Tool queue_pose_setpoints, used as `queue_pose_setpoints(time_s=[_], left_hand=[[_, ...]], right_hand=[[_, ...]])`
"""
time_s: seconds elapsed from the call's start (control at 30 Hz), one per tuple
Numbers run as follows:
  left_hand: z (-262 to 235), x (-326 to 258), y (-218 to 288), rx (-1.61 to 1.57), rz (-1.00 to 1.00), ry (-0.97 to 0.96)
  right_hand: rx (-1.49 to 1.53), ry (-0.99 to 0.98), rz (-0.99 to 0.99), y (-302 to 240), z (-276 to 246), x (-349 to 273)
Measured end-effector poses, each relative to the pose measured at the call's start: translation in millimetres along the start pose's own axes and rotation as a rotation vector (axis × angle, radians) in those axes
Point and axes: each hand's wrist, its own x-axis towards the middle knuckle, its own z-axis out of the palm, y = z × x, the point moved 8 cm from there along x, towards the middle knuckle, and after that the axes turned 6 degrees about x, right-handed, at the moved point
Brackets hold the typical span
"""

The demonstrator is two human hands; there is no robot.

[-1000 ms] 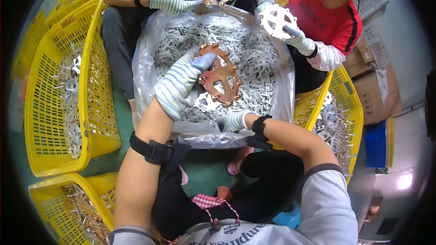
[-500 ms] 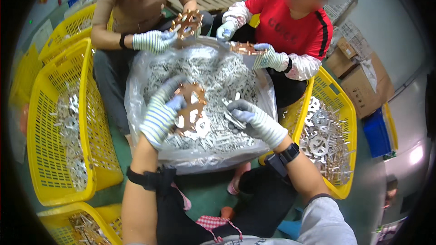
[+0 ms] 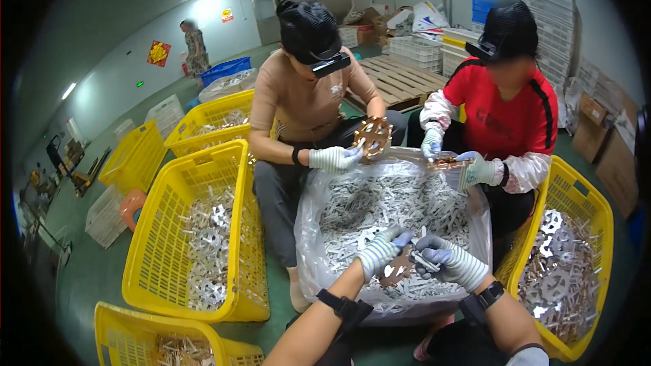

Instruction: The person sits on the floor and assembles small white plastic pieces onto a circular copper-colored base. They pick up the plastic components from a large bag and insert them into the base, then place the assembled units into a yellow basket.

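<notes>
"Where does the head camera look from?"
"Above and behind the left hand (image 3: 382,255) and right hand (image 3: 453,263), within arm's reach, facing forward and down."
"How wide?"
"Fisheye-wide: beyond the grip it reaches right back to the far wall (image 3: 244,34), straight edges bending toward the rim."

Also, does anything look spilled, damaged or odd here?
Nothing clearly stands out: grey strips lie inside the plastic liner, the left hand holds a coppery disc over them, and the right hand holds small pieces.
</notes>
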Motion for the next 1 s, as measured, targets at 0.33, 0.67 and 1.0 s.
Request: queue_pose_setpoints(time_s=[0.33,0.67,1.0], left_hand=[[-23,-1,-8,0.111,0.048,0.193],[2,-1,14,0.448,0.404,0.144],[-45,-19,29,0.489,0.147,0.262]], right_hand=[[0.057,0.206,-0.093,-7,-21,-2],[0.193,0.205,-0.038,7,-21,7],[-0.472,0.272,-0.246,-13,-43,1]])
